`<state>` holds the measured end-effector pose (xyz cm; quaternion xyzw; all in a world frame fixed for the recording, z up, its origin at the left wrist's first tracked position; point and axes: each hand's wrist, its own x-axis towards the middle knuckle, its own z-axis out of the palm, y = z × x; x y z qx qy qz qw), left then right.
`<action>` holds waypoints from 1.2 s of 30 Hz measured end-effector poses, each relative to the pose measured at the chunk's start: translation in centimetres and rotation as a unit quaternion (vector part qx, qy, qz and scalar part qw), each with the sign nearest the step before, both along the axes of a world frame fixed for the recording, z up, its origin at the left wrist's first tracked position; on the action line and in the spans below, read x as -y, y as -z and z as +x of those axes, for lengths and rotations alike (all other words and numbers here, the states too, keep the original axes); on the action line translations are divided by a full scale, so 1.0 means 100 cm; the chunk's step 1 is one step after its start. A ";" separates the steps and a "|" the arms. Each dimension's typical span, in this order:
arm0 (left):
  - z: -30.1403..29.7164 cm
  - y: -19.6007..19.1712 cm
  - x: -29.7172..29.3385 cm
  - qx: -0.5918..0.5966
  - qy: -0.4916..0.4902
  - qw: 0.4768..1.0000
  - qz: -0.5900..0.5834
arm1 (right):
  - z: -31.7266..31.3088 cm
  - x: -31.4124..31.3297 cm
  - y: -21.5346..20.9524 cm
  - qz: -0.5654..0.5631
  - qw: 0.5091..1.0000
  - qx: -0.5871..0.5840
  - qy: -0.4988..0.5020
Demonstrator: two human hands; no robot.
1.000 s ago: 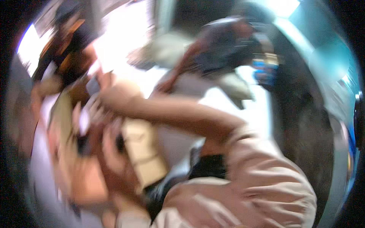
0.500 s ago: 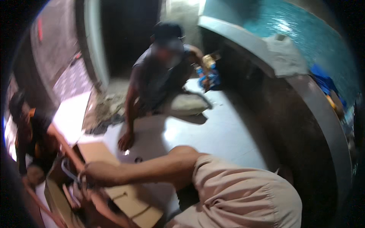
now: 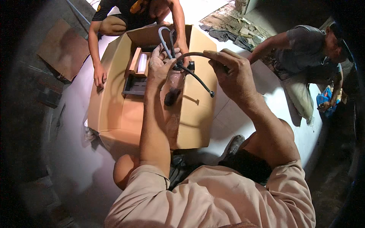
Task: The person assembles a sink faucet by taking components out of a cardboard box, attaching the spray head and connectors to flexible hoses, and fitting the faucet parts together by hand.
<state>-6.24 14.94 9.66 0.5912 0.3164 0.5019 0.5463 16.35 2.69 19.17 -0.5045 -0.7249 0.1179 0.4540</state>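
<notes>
Over the box, my left hand (image 3: 161, 67) is closed around the joint of a bundle of flexible hoses, its thumb across them. A grey hose (image 3: 163, 40) loops upward from that bundle, and a thin black hose (image 3: 197, 80) hangs down to the right with a fitting at its end. My right hand (image 3: 234, 72) pinches the end of another black hose (image 3: 192, 54), which arches over from the bundle. Below, in the open cardboard box (image 3: 195, 129), are a clear plastic-wrapped piece (image 3: 176, 81) and a dark rounded part (image 3: 172, 97).
Across the box a co-worker crouches, one hand (image 3: 100, 76) at its left wall, the other (image 3: 183, 49) beside the hoses. Inside lies a wooden frame (image 3: 134, 62) with a white roll. Another person (image 3: 304, 57) sits at right. Rubble (image 3: 237, 26) and a cardboard sheet (image 3: 62, 49) lie beyond.
The view has swung, bringing the box to the middle. Both my hands now show clearly above it with the hoses; earlier my right arm stretched leftward into the box, its fingers blurred.
</notes>
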 end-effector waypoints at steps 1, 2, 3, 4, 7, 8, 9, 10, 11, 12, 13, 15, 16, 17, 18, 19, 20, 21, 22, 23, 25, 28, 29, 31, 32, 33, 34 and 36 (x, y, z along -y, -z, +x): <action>0.001 -0.001 0.000 0.005 0.009 1.000 -0.008 | 0.001 0.000 0.000 0.019 1.000 0.001 0.005; 0.002 0.001 -0.001 -0.004 0.004 1.000 0.008 | 0.003 0.000 -0.001 0.014 1.000 -0.008 0.008; 0.001 0.003 -0.002 -0.007 0.006 1.000 0.006 | 0.004 -0.001 -0.001 0.012 1.000 -0.011 0.010; -0.001 0.004 -0.003 -0.013 0.009 1.000 0.007 | 0.006 -0.003 -0.001 0.025 1.000 -0.015 0.011; 0.000 -0.001 -0.002 -0.029 0.013 0.999 0.014 | 0.010 -0.002 -0.006 0.021 0.999 -0.036 0.023; 0.001 -0.001 -0.002 -0.033 0.011 0.999 0.021 | 0.011 -0.002 -0.006 0.036 0.999 -0.020 0.025; 0.001 -0.002 -0.002 -0.035 0.013 0.999 0.019 | 0.011 -0.003 -0.006 0.051 0.998 -0.003 0.026; 0.002 -0.003 -0.003 -0.049 0.010 0.998 0.023 | 0.012 -0.004 -0.006 0.049 0.998 -0.004 0.027; 0.002 -0.002 -0.004 -0.064 0.006 0.998 0.028 | 0.013 -0.005 -0.007 0.050 0.998 -0.002 0.028; 0.002 -0.001 -0.003 -0.064 0.007 0.998 0.028 | 0.013 -0.005 -0.007 0.051 0.998 0.000 0.029; 0.002 0.000 0.000 -0.050 -0.004 0.999 0.015 | 0.012 -0.003 -0.007 0.051 0.998 -0.001 0.030; 0.000 0.000 -0.001 -0.035 -0.015 0.999 0.009 | 0.011 -0.002 -0.010 0.057 0.998 0.032 0.025; -0.002 0.000 -0.001 -0.039 0.024 0.999 0.004 | 0.012 -0.003 -0.012 0.061 0.997 0.031 0.025; -0.005 0.001 0.003 -0.043 0.062 0.997 -0.004 | 0.015 -0.002 -0.012 0.072 0.996 0.021 0.051; -0.004 0.003 0.006 -0.035 0.054 0.996 -0.060 | 0.018 -0.001 -0.012 0.083 0.994 0.011 0.077; -0.001 0.005 0.008 -0.037 0.054 0.996 -0.060 | 0.022 -0.001 -0.016 0.085 0.993 -0.020 0.084; 0.003 0.007 0.010 -0.127 0.024 0.991 -0.015 | 0.027 -0.003 -0.017 0.120 0.988 -0.016 0.097; 0.008 0.007 0.013 -0.217 -0.005 0.976 0.029 | 0.031 -0.005 -0.018 0.153 0.982 -0.012 0.110; 0.013 0.016 0.010 -0.206 -0.039 0.977 0.038 | 0.034 -0.007 -0.020 0.153 0.982 -0.015 0.110; 0.025 0.015 0.012 -0.207 -0.032 0.977 0.036 | 0.040 -0.007 -0.022 0.172 0.977 -0.001 0.124; 0.043 0.005 0.019 -0.297 -0.125 0.942 0.093 | 0.051 -0.002 -0.025 0.186 0.972 0.012 0.143; 0.048 0.004 0.019 -0.234 -0.124 0.961 0.083 | 0.062 0.005 -0.029 0.125 0.981 0.018 0.145; 0.048 0.004 0.017 -0.189 -0.120 0.973 0.061 | 0.064 0.007 -0.030 0.112 0.981 0.017 0.155; 0.045 0.015 0.008 -0.155 -0.136 0.974 0.090 | 0.067 0.009 -0.033 0.087 0.981 0.016 0.173; 0.045 0.017 0.005 -0.160 -0.159 0.970 0.090 | 0.071 0.011 -0.034 0.086 0.980 0.017 0.177; 0.033 0.017 0.001 -0.171 -0.191 0.962 0.093 | 0.069 0.010 -0.036 0.075 0.978 0.018 0.192; 0.019 0.029 -0.017 -0.063 -0.189 0.974 0.111 | 0.067 0.009 -0.038 0.065 0.976 0.017 0.205; 0.028 0.028 -0.013 -0.079 -0.210 0.972 0.064 | 0.082 0.009 -0.031 0.073 0.978 0.006 0.193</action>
